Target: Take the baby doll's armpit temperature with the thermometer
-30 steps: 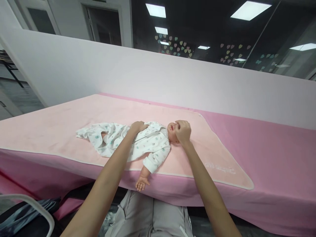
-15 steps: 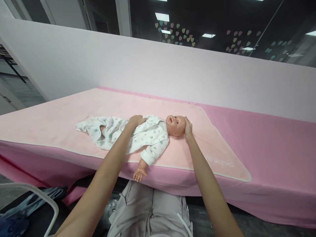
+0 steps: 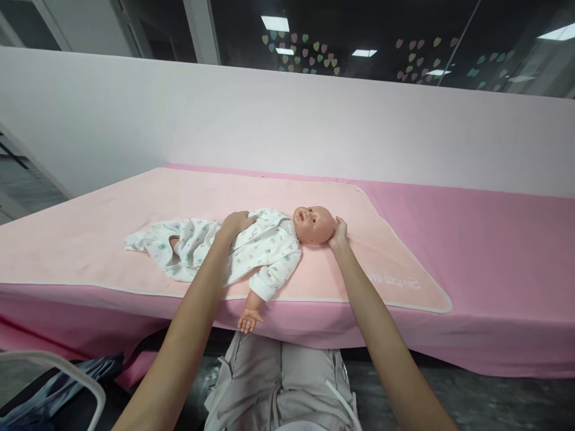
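A baby doll (image 3: 313, 225) lies face up on a light pink mat (image 3: 108, 206), its head to the right and its legs to the left. It wears a white printed outfit (image 3: 265, 254), and one doll arm hangs over the mat's near edge. My left hand (image 3: 238, 222) rests on the doll's middle, over the outfit, with the fingers hidden in part. At the crown of the doll's head is my right hand (image 3: 340, 231), its fingers apart and the palm side touching the head. Nothing is gripped in it.
A pink cloth (image 3: 503, 257) covers the table under the mat. Behind rises a white wall panel (image 3: 287, 126) below dark windows. A chair with a pale curved frame (image 3: 85, 377) and dark fabric stands at the lower left.
The view has shifted slightly. My right hand has loosened from the doll's head, and its fingers now stand away from the crown. My left hand stays on the doll's middle.
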### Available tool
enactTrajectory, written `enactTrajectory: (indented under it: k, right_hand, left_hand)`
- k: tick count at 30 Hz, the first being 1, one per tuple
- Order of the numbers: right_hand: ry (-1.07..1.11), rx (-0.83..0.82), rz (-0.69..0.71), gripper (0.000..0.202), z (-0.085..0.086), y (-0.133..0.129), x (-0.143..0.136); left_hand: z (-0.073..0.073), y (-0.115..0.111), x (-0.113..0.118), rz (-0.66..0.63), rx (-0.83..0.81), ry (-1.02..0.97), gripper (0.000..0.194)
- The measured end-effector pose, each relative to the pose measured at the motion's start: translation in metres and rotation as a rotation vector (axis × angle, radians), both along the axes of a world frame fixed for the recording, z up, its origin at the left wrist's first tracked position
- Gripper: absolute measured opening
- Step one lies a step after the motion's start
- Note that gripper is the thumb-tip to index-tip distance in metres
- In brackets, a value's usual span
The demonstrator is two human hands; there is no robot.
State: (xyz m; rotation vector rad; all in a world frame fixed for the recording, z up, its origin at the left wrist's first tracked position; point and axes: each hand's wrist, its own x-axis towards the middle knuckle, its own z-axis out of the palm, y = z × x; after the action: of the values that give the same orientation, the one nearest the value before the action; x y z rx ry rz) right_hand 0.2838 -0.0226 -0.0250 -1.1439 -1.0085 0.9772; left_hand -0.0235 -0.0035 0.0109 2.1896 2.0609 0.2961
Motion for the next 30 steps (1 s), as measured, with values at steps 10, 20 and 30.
enactTrajectory:
  k: [10, 20, 30]
  right_hand:
    - [0.742, -0.224, 0.138, 0.037, 0.006, -0.003, -0.006]
    - [0.734, -0.234, 0.143, 0.043, 0.005, -0.003, -0.008]
    - [0.739, -0.202, 0.133, 0.038, 0.010, -0.007, -0.010]
  left_hand:
    - [-0.005, 0.016, -0.003, 0.013, -0.027, 0.038, 0.062]
    - [-0.005, 0.015, -0.002, -0.001, -0.019, 0.067, 0.059]
    - [0.001, 0.003, 0.002, 0.017, -0.018, 0.026, 0.061]
